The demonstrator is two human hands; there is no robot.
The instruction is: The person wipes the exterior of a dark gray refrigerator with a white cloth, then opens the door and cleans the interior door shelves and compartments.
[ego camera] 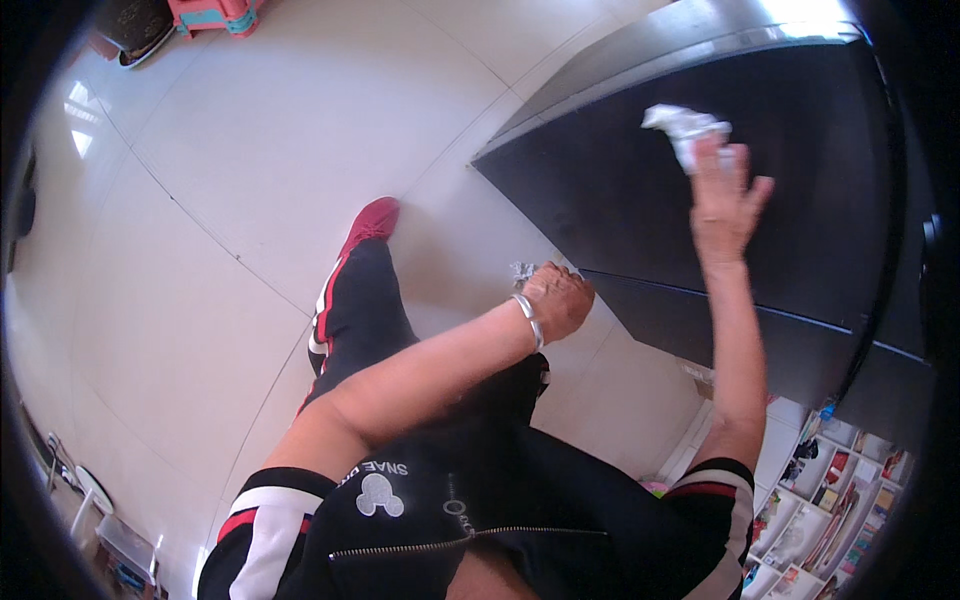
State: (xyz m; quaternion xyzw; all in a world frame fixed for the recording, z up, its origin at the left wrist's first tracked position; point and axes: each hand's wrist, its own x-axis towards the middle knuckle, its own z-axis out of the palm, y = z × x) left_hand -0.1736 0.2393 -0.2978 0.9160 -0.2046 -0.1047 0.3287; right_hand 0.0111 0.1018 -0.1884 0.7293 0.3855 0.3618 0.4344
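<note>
My right hand (724, 202) reaches out over a large dark door (630, 195), which looks like a refrigerator's. Under its fingertips is a crumpled white cloth or tissue (684, 129), pressed to the door's face; the thumb stands apart and the hand is slightly blurred. My left hand (561, 301), with a silver bangle at the wrist, is closed in a fist near the door's lower edge. From that fist sticks out a crumpled greyish-white piece (523, 273), perhaps cloth or paper; the rest of it is hidden in the fingers.
Pale glossy tiles (225, 187) cover the floor, where my red shoe (373, 223) stands. A pink and turquoise plastic stool (217, 15) and a plant pot (135, 30) are at upper left. White shelves (814, 510) with many small items fill the lower right.
</note>
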